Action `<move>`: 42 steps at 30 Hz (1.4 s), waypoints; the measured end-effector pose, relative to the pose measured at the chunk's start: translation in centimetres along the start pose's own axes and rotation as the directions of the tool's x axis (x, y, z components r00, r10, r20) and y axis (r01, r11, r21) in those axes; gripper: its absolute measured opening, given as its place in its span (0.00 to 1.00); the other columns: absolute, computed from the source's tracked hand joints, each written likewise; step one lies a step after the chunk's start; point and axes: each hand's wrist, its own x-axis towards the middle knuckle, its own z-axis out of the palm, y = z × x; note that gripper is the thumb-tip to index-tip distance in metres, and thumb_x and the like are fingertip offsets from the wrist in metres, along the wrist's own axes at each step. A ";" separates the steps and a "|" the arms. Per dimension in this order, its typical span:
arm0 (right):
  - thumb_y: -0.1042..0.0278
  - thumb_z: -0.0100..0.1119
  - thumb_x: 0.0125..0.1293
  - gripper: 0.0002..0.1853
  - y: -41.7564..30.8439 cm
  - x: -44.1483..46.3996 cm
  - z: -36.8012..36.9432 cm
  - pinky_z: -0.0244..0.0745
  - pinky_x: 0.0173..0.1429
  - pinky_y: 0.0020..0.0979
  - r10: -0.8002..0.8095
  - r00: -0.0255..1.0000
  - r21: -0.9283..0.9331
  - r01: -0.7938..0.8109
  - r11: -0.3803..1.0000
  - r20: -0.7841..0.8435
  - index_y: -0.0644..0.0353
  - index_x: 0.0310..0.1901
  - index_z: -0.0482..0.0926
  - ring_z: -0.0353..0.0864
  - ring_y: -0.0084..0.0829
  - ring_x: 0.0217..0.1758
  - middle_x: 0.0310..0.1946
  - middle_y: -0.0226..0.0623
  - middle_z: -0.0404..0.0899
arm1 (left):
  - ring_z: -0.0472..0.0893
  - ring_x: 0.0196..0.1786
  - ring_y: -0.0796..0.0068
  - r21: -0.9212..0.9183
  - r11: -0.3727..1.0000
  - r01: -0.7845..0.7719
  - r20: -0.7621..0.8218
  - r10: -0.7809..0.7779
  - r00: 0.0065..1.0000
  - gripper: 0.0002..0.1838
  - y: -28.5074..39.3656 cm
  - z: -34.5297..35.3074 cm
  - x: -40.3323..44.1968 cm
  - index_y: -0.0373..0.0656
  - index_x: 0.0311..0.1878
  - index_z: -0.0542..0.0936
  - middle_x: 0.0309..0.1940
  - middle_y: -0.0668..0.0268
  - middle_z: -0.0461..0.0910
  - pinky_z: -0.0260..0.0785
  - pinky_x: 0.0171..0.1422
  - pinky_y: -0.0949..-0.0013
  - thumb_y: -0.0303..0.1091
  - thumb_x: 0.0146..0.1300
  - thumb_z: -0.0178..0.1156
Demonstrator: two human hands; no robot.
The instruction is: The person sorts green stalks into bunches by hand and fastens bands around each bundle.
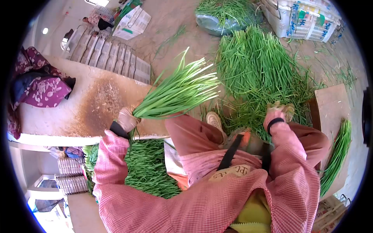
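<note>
My left hand (127,119), in a pale glove, is closed around a bunch of garlic chives (176,91). The pale cut ends fan out to the upper right, and a few leaves hang below the fist. My right hand (279,112), in a stained glove, is over the near edge of a large heap of chives (256,64) on the floor. Its fingers look spread among loose stalks, with some blur, and no bunch shows in them.
A rust-stained bench (70,112) stands left, with floral cloth (44,87) on it. More chives (147,171) lie below it. A small bunch (337,155) rests on a board (334,101) at right. Behind are a full plastic bag (225,23), white crates (303,23), stacked crates (108,52) and a person (100,21).
</note>
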 end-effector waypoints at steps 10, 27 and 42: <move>0.29 0.27 0.58 0.43 -17.3 6.3 0.2 0.43 0.69 0.47 -0.247 0.958 0.369 -0.180 -0.912 -0.143 0.56 0.66 0.44 0.41 0.39 0.70 0.67 0.41 0.41 | 0.75 0.33 0.63 0.880 0.475 0.001 -0.171 0.316 0.933 0.40 10.7 8.8 -5.5 0.51 0.62 0.61 0.36 0.60 0.73 0.67 0.37 0.62 0.21 0.39 0.55; 0.37 0.33 0.62 0.33 -12.4 1.5 -2.5 0.66 0.54 0.46 -0.546 0.724 0.517 -0.303 -0.800 -0.422 0.61 0.54 0.64 0.72 0.45 0.49 0.45 0.48 0.72 | 0.70 0.48 0.75 -0.785 0.529 0.322 0.595 0.499 0.630 0.36 0.2 27.3 -0.2 0.40 0.55 0.68 0.48 0.67 0.73 0.62 0.54 0.69 0.35 0.41 0.72; 0.66 0.63 0.53 0.13 -12.5 -4.6 -3.5 0.67 0.24 0.24 -0.162 0.966 0.875 0.251 0.413 -0.201 0.65 0.38 0.76 0.69 0.19 0.21 0.18 0.31 0.73 | 0.76 0.45 0.72 -0.873 0.065 0.483 0.471 -0.147 0.870 0.25 4.7 25.0 -5.9 0.38 0.51 0.70 0.44 0.62 0.76 0.69 0.49 0.71 0.27 0.47 0.65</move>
